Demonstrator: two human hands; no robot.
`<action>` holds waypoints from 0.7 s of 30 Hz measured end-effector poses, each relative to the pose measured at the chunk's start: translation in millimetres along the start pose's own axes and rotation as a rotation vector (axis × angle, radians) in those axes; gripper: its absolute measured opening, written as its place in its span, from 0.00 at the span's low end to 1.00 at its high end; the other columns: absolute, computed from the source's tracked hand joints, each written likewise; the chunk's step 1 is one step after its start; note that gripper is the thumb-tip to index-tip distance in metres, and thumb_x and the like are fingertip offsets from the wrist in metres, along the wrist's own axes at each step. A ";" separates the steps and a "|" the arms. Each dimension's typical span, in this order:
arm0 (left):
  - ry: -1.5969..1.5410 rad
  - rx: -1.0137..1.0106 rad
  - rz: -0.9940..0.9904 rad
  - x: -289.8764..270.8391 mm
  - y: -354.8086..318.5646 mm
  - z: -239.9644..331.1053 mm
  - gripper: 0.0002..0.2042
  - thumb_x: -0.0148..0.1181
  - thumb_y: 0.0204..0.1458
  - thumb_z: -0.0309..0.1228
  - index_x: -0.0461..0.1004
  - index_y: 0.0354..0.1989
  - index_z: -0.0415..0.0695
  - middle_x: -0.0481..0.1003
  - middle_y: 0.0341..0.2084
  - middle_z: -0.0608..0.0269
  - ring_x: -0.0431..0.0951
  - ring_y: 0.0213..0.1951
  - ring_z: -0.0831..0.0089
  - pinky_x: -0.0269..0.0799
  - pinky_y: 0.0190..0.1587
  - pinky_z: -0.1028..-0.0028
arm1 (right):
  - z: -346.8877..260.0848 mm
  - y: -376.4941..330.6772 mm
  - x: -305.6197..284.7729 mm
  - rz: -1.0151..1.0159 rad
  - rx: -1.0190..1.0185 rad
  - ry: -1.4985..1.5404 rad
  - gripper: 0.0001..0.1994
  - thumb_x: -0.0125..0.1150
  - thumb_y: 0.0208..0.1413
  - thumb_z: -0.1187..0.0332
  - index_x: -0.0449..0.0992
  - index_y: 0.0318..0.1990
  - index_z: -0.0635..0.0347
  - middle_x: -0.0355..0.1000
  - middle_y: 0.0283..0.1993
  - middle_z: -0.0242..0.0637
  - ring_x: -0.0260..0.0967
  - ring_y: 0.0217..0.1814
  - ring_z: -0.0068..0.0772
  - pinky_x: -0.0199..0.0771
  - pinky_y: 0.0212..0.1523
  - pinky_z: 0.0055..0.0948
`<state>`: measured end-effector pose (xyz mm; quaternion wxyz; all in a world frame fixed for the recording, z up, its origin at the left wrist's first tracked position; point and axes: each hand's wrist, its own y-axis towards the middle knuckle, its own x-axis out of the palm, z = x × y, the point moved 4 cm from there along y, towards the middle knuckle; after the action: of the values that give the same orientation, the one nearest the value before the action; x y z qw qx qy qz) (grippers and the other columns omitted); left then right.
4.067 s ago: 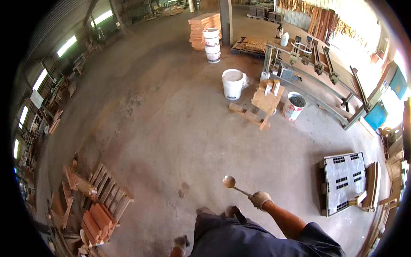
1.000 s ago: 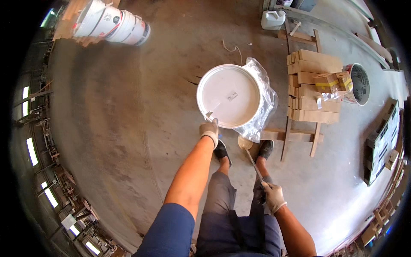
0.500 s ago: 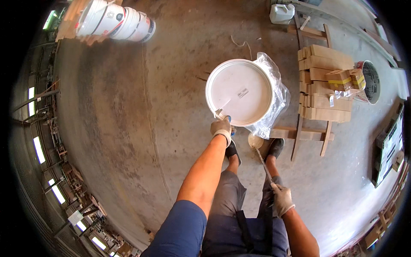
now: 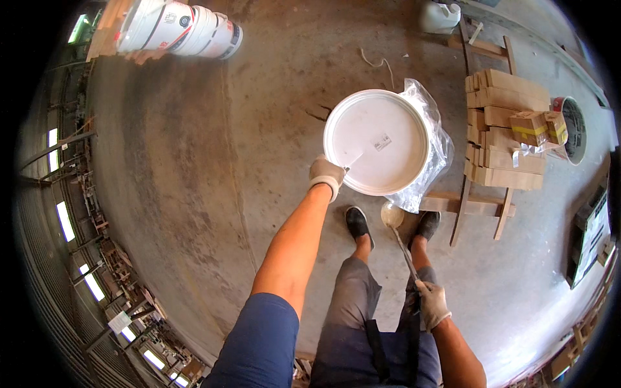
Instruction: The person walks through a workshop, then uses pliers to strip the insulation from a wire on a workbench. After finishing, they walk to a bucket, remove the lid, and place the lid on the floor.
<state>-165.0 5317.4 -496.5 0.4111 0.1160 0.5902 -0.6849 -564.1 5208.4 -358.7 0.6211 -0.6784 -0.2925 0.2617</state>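
Note:
A large round white bucket (image 4: 381,119) stands in front of me, its flat pale top bearing a small printed label (image 4: 381,141). At the bucket's near left rim is my gloved left hand (image 4: 326,173). Its fingers are closed there, and what they grip is too small and partly hidden to name. My gloved right hand (image 4: 432,304) is wrapped round the long handle of a ladle (image 4: 404,249). The ladle's round bowl (image 4: 391,215) hangs low between my shoes, below the bucket. A crumpled clear plastic bag (image 4: 430,152) shows along the bucket's right side.
On the right, flat brown cardboard pieces (image 4: 508,132) lie stacked on wooden rails (image 4: 462,210), with small taped boxes (image 4: 530,129) on top. Beyond them stands an open bucket (image 4: 572,129). White buckets (image 4: 181,29) stand far left, and a white jug (image 4: 441,18) is at the far right.
My left hand has shifted left and away from me along the bucket's rim. Its fingers have turned toward the right. The ladle stays low in my right hand. The whole view has shifted slightly.

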 end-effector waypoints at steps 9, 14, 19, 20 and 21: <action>0.121 0.009 0.098 -12.1 -13.4 11.1 0.22 0.75 0.47 0.27 0.78 0.51 0.33 0.83 0.47 0.44 0.85 0.47 0.56 0.81 0.49 0.64 | 10.0 8.5 -3.9 0.002 -0.020 -0.002 0.17 0.57 0.70 0.59 0.79 0.39 0.69 0.75 0.23 0.41 0.74 0.20 0.32 0.72 0.21 0.30; -0.548 -0.015 -0.096 -14.6 -45.7 0.4 0.15 0.69 0.47 0.21 0.78 0.44 0.33 0.83 0.42 0.43 0.85 0.46 0.48 0.78 0.50 0.62 | -7.0 -2.6 1.2 -0.022 -0.029 -0.078 0.18 0.57 0.70 0.58 0.79 0.39 0.68 0.76 0.23 0.42 0.75 0.20 0.32 0.72 0.21 0.29; -0.092 0.373 0.239 -7.8 -93.2 -6.4 0.16 0.72 0.49 0.24 0.75 0.44 0.38 0.83 0.36 0.45 0.86 0.38 0.53 0.80 0.41 0.59 | 7.6 6.6 -1.2 -0.047 0.000 0.014 0.17 0.57 0.70 0.59 0.79 0.40 0.69 0.76 0.23 0.43 0.74 0.19 0.35 0.74 0.22 0.33; -0.126 0.338 0.216 -6.3 -88.9 -13.2 0.16 0.73 0.49 0.24 0.75 0.44 0.38 0.84 0.35 0.45 0.86 0.38 0.52 0.80 0.42 0.59 | 8.2 6.4 -0.6 -0.053 0.006 0.025 0.17 0.57 0.70 0.60 0.79 0.40 0.69 0.76 0.23 0.43 0.73 0.19 0.35 0.75 0.22 0.34; -0.161 0.306 0.191 -4.9 -83.1 -18.6 0.16 0.73 0.49 0.24 0.75 0.44 0.38 0.84 0.35 0.45 0.86 0.38 0.52 0.80 0.42 0.59 | 8.6 6.7 -2.6 -0.044 0.035 0.010 0.17 0.57 0.70 0.60 0.79 0.40 0.70 0.76 0.24 0.45 0.74 0.19 0.37 0.76 0.22 0.35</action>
<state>-226.2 5333.5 -439.2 0.4975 0.1774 0.4307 -0.7318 -571.6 5212.0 -366.2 0.6399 -0.6621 -0.2997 0.2499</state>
